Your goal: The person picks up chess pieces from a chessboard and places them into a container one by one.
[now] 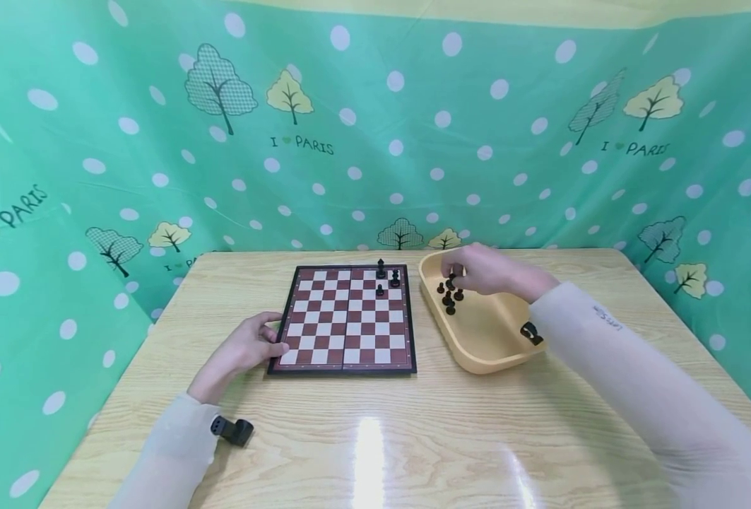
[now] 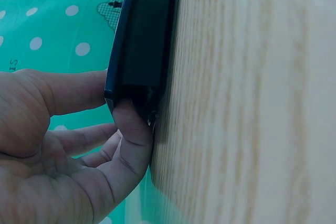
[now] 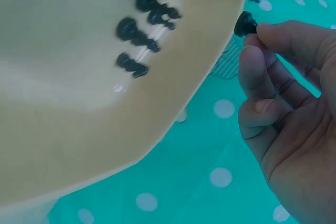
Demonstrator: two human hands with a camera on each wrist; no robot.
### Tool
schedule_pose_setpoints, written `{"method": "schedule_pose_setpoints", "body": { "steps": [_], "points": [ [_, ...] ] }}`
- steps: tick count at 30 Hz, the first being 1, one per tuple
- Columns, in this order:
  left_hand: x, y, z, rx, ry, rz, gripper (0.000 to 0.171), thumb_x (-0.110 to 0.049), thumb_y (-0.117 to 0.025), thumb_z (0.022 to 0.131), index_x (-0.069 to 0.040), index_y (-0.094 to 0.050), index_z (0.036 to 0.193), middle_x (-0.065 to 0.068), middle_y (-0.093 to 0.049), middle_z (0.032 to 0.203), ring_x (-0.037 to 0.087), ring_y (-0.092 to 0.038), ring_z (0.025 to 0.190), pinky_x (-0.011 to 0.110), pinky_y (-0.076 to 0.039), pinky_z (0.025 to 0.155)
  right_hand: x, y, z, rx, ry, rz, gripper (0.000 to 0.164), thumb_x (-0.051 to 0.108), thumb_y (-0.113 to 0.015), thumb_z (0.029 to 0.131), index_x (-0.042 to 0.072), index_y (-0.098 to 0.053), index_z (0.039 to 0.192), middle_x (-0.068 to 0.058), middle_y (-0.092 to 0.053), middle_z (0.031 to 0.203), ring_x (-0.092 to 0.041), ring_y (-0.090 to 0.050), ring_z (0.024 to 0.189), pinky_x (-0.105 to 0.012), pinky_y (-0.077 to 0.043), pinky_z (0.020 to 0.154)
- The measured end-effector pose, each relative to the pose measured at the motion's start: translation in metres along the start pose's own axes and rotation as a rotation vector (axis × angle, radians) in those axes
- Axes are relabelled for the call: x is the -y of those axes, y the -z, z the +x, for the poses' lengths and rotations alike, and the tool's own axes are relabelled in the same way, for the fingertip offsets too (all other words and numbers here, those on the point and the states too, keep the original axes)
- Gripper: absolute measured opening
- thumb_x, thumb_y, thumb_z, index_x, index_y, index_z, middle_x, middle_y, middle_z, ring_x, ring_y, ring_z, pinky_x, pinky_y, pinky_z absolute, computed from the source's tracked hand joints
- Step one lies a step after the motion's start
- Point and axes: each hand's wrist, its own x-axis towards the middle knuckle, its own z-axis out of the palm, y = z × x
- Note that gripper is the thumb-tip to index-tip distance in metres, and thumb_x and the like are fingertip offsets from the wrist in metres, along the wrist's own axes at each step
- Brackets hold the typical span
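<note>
My left hand (image 1: 246, 346) grips the near left edge of the chessboard (image 1: 314, 322), thumb on the top side. In the left wrist view a bent finger (image 2: 134, 145) reaches under the board's dark edge (image 2: 147, 30). Three black chess pieces stand at the board's far right: a tall piece (image 1: 381, 270), another piece (image 1: 395, 280) and a small pawn (image 1: 379, 290). Over the far end of the yellow tray (image 1: 470, 363) is my right hand (image 1: 486, 271). Its thumb and fingertips pinch a black chess piece (image 3: 245, 24) whose top is hidden. Several black pieces (image 1: 449, 308) are inside the tray.
The tray stands just right of the board on a wooden table (image 1: 324, 438). A green dotted curtain (image 1: 375, 162) hangs behind the table and at both sides. Each wrist wears a small black camera, such as the left one (image 1: 232, 430).
</note>
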Motion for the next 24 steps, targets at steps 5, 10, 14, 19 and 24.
{"method": "schedule_pose_setpoints", "body": {
  "steps": [5,10,14,19,24],
  "points": [
    [-0.001,0.001,-0.001,-0.004,-0.002,0.010,0.073,-0.006,-0.073,0.081,0.002,-0.036,0.143,0.013,-0.054,0.094,0.022,-0.053,0.077,0.033,-0.044,0.066,-0.014,-0.002,-0.003,-0.017,-0.020,0.008,0.013,0.001,-0.062,0.083,0.007,-0.066,0.093,-0.003,-0.061,0.079,-0.016,-0.056,0.072,-0.033,-0.048,0.065],
    [-0.001,0.000,-0.001,0.004,0.012,-0.013,0.074,-0.005,-0.073,0.081,0.002,-0.035,0.143,0.012,-0.055,0.094,0.021,-0.053,0.076,0.033,-0.046,0.064,-0.025,-0.004,-0.004,-0.006,-0.075,0.034,0.015,-0.001,-0.062,0.082,0.006,-0.066,0.096,-0.003,-0.060,0.078,-0.017,-0.055,0.070,-0.033,-0.047,0.064],
    [-0.001,0.000,-0.001,0.006,0.014,-0.020,0.074,-0.005,-0.073,0.081,0.002,-0.034,0.144,0.013,-0.054,0.094,0.021,-0.053,0.075,0.033,-0.046,0.063,-0.033,-0.005,-0.005,-0.004,-0.103,0.037,0.018,-0.001,-0.062,0.082,0.004,-0.066,0.098,-0.005,-0.061,0.080,-0.018,-0.056,0.072,-0.033,-0.048,0.065],
    [-0.001,0.000,-0.001,0.005,0.006,-0.010,0.074,-0.005,-0.074,0.080,0.002,-0.035,0.143,0.012,-0.054,0.094,0.021,-0.052,0.076,0.033,-0.045,0.064,-0.040,-0.008,-0.005,0.020,-0.141,0.026,0.019,-0.001,-0.061,0.082,0.003,-0.066,0.101,-0.006,-0.061,0.082,-0.019,-0.056,0.071,-0.033,-0.047,0.064],
    [-0.001,0.000,-0.001,0.006,0.004,-0.010,0.074,-0.005,-0.074,0.081,0.002,-0.035,0.143,0.012,-0.054,0.093,0.021,-0.052,0.075,0.032,-0.045,0.063,-0.043,-0.011,-0.005,0.062,-0.174,0.013,0.020,-0.002,-0.062,0.082,0.004,-0.065,0.100,-0.007,-0.061,0.084,-0.020,-0.055,0.072,-0.035,-0.046,0.067]
  ]
}}
